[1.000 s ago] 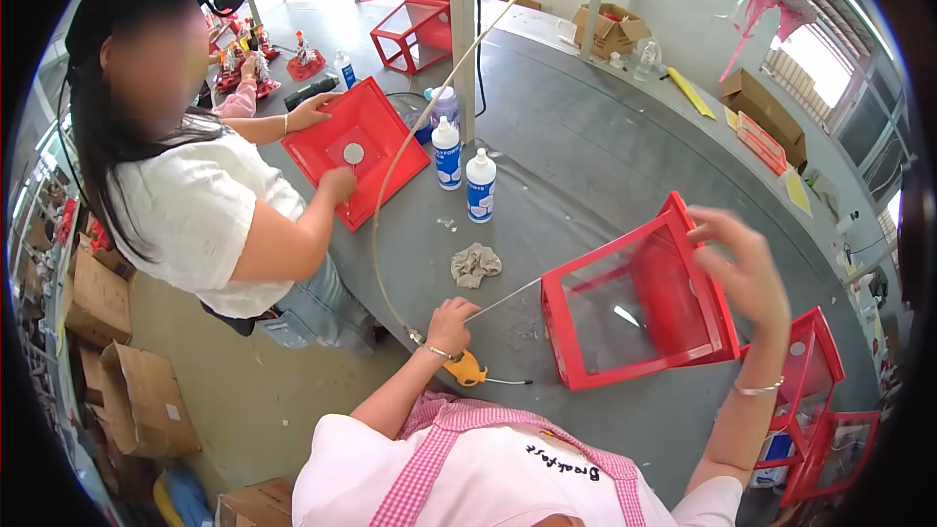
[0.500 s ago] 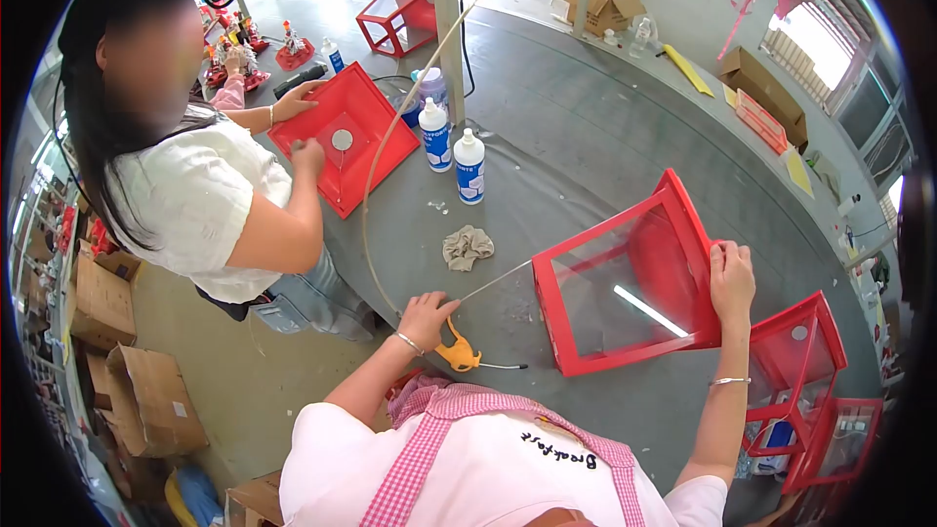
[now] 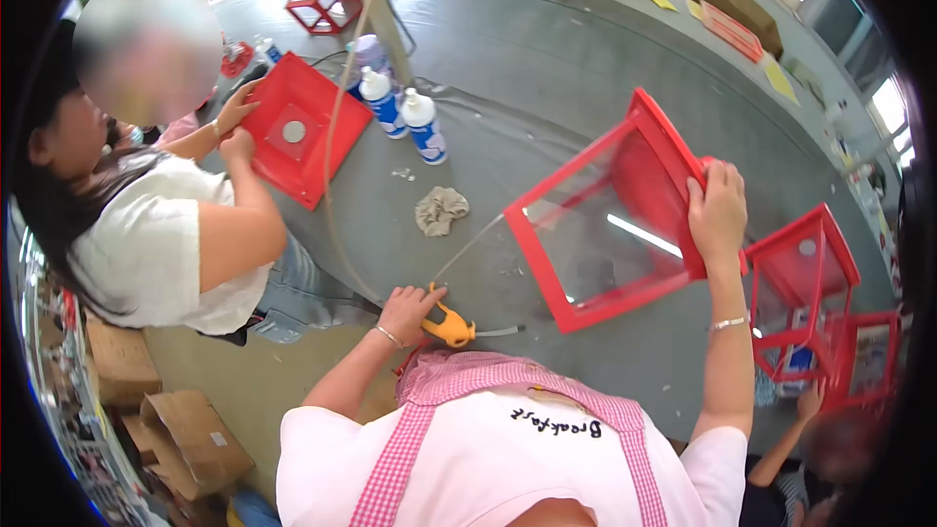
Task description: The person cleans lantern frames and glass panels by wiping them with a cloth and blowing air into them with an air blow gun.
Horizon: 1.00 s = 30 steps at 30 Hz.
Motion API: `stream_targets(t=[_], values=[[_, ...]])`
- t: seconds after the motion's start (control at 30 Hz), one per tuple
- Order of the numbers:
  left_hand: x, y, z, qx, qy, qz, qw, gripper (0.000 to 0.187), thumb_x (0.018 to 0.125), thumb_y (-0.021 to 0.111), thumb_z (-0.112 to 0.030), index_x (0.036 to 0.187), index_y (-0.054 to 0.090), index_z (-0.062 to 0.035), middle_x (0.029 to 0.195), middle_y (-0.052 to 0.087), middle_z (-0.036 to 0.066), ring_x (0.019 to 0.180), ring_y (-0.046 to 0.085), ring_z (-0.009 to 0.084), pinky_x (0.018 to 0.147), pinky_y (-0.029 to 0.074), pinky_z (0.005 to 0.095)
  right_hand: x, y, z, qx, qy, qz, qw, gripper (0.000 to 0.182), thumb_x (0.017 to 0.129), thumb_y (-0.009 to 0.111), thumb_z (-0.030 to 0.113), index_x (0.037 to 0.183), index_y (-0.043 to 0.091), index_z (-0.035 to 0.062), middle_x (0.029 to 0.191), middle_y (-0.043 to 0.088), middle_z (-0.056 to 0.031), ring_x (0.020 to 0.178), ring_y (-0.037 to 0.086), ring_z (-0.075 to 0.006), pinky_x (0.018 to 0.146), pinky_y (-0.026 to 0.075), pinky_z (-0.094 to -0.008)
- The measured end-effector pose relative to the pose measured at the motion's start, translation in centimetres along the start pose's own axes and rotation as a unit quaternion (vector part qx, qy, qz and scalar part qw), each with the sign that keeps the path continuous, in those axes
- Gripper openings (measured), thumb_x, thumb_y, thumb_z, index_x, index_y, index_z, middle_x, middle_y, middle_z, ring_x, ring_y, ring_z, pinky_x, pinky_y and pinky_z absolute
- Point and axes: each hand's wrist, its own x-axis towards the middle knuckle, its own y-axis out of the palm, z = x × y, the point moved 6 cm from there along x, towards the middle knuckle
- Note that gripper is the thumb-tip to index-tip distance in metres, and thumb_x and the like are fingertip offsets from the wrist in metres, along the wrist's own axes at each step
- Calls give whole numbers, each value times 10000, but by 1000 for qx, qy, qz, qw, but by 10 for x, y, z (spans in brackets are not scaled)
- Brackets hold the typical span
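Observation:
My left hand [image 3: 408, 315] is closed on a yellow air blow gun [image 3: 452, 330], its thin nozzle pointing right along the table's near edge. My right hand [image 3: 718, 220] grips the right edge of a red box frame [image 3: 540, 278] with clear panes, like a lantern case. The frame is tilted on the grey table [image 3: 508, 161], one see-through side turned up towards me. Between the gun and the frame runs a thin pale line. A crumpled grey cloth [image 3: 441, 210] lies beyond my left hand.
Two white-and-blue bottles [image 3: 424, 127] stand near a post [image 3: 386, 15]. At left, a co-worker [image 3: 161, 224] holds a red square part [image 3: 303, 151]. More red frames [image 3: 800, 283] stand at right, where another person's hand [image 3: 810, 398] reaches in. Cardboard boxes [image 3: 195, 439] sit on the floor.
The view has shifted. My right hand has tilted the red frame a little and now lies further over its edge. Another person's head and hand have appeared at the lower right.

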Motion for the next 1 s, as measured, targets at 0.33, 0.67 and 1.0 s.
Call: stream_targets(t=[0.33,0.67,1.0], values=[[29,-36,-43,-50,56,-108,991,395,651,710,-91,1034,646,-160,959,615,47,976,592,260,808,444,386,10,3,-28,-24,17,15,999,185,917,617,187,991,521,48,972,552,-109,963,553,-327,818,478,-438],[70,-4,-91,-21,63,107,992,237,784,666,-342,857,727,-125,860,643,97,856,645,290,857,452,400,10,1,-15,-64,-1,2,998,209,913,627,214,969,510,51,951,549,-101,929,563,-312,789,487,-427],[118,-46,-91,-359,28,-211,909,202,787,699,-180,919,634,-41,921,588,131,844,591,339,765,480,431,16,3,-32,-78,-4,-4,997,217,917,624,225,968,501,54,957,546,-102,930,563,-311,786,487,-427]])
